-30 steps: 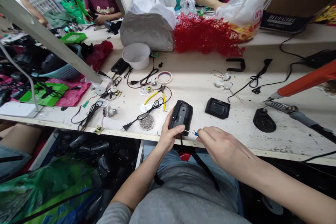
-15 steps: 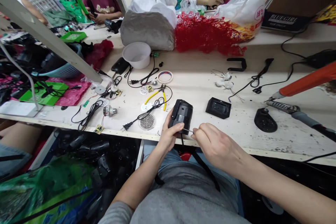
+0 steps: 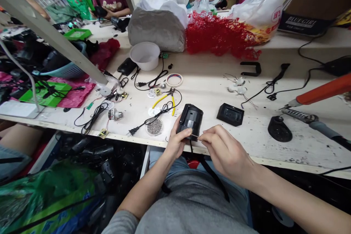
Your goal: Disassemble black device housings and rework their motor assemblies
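Observation:
My left hand (image 3: 177, 142) grips a black plastic housing (image 3: 192, 119) at the bench's front edge, thumb pressed on its lower face. A black cord (image 3: 191, 147) hangs from the housing's underside. Between the thumb and fingers of my right hand (image 3: 226, 150) is a thin metal rod (image 3: 195, 136); its tip meets the housing near my left thumb, and its exact kind is hard to make out. To the right lies a black rectangular plastic part (image 3: 230, 114). Yellow-handled pliers (image 3: 173, 104) and a round dish of small metal pieces (image 3: 154, 127) rest to the left.
A soldering iron (image 3: 301, 115) and an orange-handled tool (image 3: 320, 93) reach in from the right, near a black round-ended part (image 3: 279, 129). Cords, small circuit boards and a tape roll (image 3: 174, 79) lie about. A white bowl (image 3: 144, 56) stands behind. Co-workers sit across the bench.
My right hand has shifted slightly left, closer to the housing, and its fingers have changed position on the rod. My left hand still holds the housing. The view has shifted slightly.

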A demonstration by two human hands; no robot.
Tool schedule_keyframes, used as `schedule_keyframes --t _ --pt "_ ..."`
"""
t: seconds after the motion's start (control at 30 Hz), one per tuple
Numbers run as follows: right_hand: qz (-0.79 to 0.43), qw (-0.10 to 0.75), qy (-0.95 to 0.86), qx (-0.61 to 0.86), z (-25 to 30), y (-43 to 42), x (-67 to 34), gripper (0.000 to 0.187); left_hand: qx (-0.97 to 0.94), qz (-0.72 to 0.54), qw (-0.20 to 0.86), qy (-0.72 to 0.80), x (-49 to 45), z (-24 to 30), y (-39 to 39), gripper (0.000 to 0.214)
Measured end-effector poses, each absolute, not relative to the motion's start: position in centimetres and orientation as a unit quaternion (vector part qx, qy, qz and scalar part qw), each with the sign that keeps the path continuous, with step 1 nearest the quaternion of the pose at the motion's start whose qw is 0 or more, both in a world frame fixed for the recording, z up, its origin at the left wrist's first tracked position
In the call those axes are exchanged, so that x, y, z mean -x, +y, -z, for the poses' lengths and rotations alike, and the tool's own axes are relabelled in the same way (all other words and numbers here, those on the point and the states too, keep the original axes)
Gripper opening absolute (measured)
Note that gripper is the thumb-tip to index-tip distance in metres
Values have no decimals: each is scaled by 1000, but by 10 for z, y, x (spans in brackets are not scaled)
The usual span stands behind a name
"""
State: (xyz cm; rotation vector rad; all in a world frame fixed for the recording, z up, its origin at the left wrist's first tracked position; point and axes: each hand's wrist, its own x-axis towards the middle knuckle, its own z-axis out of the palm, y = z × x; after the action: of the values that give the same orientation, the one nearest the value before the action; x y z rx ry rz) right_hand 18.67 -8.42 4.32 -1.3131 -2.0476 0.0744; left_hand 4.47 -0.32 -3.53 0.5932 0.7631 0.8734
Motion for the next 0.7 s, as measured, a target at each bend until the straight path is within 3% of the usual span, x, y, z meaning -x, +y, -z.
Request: schedule_keyframes --t 0.1,0.33,0.7 --pt "-41 357 -780 513 -43 -83 -186 25 -271 -401 799 358 -45 36 -3 76" --pt "79 204 -806 549 -47 -85 -190 32 -273 -407 789 370 -46 38 -3 72" --pt "51 256 -835 485 -55 -80 -189 38 -277 -404 800 348 -44 35 -4 72"
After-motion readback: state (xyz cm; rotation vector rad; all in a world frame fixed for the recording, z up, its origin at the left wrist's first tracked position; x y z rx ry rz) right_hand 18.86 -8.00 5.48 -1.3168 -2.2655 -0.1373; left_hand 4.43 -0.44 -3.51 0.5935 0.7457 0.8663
